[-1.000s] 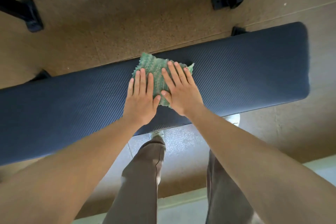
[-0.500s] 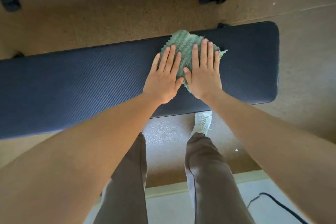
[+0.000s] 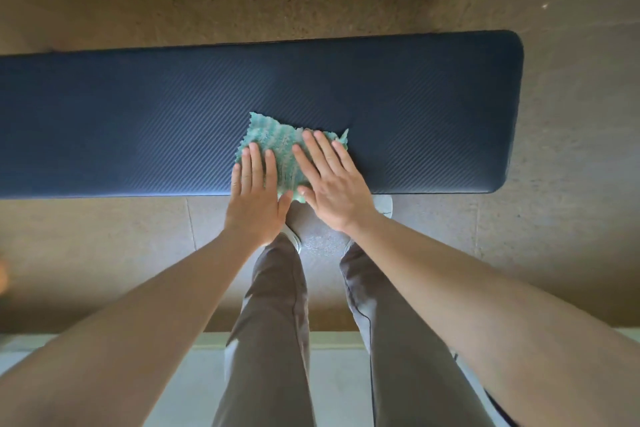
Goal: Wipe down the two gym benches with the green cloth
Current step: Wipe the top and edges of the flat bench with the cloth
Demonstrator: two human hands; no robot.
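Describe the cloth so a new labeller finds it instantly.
Start at the long dark navy padded bench lying across the frame. Near its front edge, a green ribbed cloth with ragged edges lies under the left hand and right hand. It is the only green thing in view.

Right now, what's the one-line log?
wiping | left hand: flat on green cloth | right hand: same | gym bench: near edge

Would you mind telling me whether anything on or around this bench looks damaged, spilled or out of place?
Nothing stands out. The green cloth lies spread on the bench pad near its near edge, pressed flat under the left hand and right hand. The pad shows no tear, stain or spill that I can see.
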